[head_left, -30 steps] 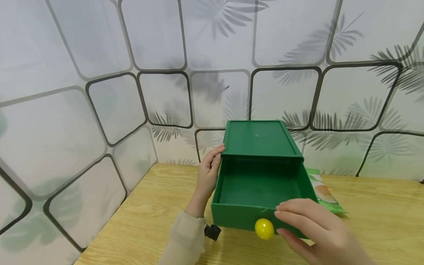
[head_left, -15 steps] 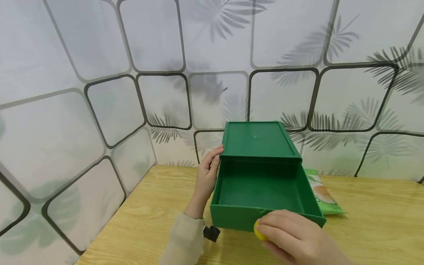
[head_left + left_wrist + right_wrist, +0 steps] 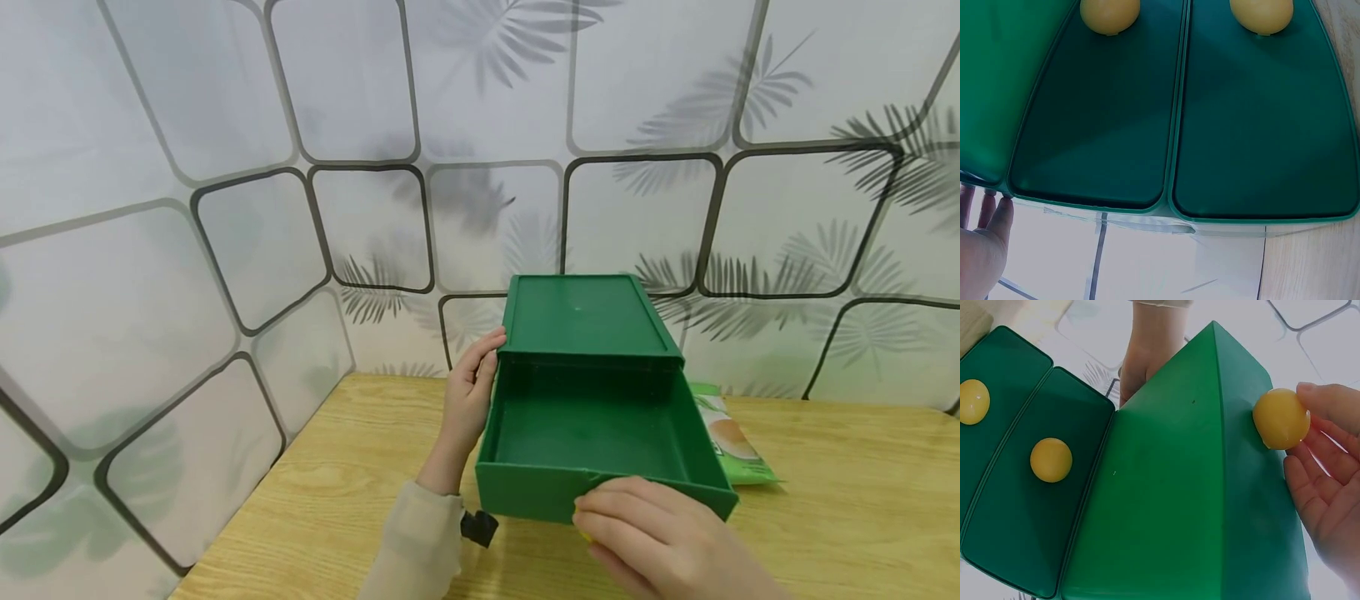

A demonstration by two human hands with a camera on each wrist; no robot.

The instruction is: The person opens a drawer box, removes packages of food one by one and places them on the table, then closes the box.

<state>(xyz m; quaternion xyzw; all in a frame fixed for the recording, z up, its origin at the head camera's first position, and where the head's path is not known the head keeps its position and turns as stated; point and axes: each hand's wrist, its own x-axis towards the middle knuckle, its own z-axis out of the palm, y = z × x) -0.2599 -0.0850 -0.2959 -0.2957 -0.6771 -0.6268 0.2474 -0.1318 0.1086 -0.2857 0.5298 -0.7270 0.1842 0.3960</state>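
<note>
A green drawer cabinet (image 3: 581,312) stands on the wooden table, its top drawer (image 3: 525,493) pulled well out and nothing visible inside. My left hand (image 3: 467,396) rests against the cabinet's left side, fingers extended along it. At the drawer's front, my right hand (image 3: 660,537) holds the round yellow knob (image 3: 1282,419) between thumb and fingers; in the head view the hand covers nearly all of it. Two closed drawers lie below, each with its own yellow knob (image 3: 1110,14), as the left wrist view shows.
To the cabinet's right lies a green and white packet (image 3: 738,450), partly hidden by the drawer. A small black object (image 3: 478,527) sits beside the left sleeve. Patterned cloth (image 3: 491,108) hangs behind and to the left of the table (image 3: 322,500).
My right hand has moved left from beside the drawer front onto the yellow knob and taken hold of it. The left hand and the drawer stay put.
</note>
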